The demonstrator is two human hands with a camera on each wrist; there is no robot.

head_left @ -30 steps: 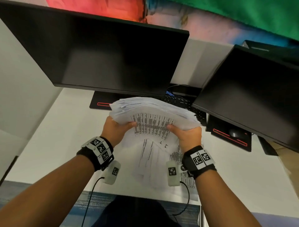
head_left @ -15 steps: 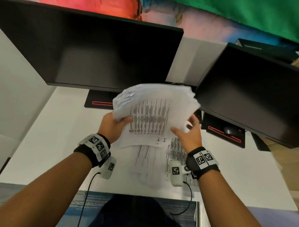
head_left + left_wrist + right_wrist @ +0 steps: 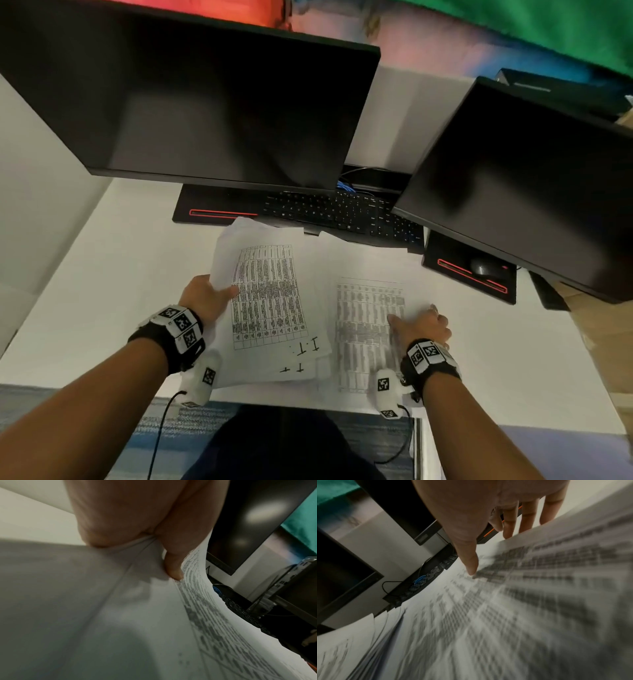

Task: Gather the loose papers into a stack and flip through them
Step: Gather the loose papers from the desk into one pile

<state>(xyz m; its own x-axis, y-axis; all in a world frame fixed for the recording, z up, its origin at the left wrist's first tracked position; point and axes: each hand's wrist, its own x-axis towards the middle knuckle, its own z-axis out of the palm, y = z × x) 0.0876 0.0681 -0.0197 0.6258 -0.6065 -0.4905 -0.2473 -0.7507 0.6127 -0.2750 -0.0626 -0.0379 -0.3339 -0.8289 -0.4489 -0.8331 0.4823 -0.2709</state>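
A stack of printed papers [image 3: 267, 301] lies at an angle on the white desk [image 3: 102, 291], its far end near the keyboard. My left hand [image 3: 219, 294] grips the stack's left edge, thumb [image 3: 173, 568] on the top page and the fingers hidden beneath. To the right lies a loose sheet [image 3: 370, 329] with a printed table. My right hand [image 3: 421, 325] holds its right edge. The thumb [image 3: 471, 566] presses on the print, and the fingers [image 3: 510, 524] reach behind the raised edge. The sheet [image 3: 522, 601] is blurred in the right wrist view.
Two dark monitors [image 3: 205, 113] [image 3: 531, 192] hang over the back of the desk. A black keyboard [image 3: 329, 212] sits under them, and a mouse [image 3: 483, 267] on a black pad at the right. The desk's front edge runs just behind my wrists.
The stack was held up in both hands and has come down onto the desk. My right hand left the stack and moved right with one sheet.
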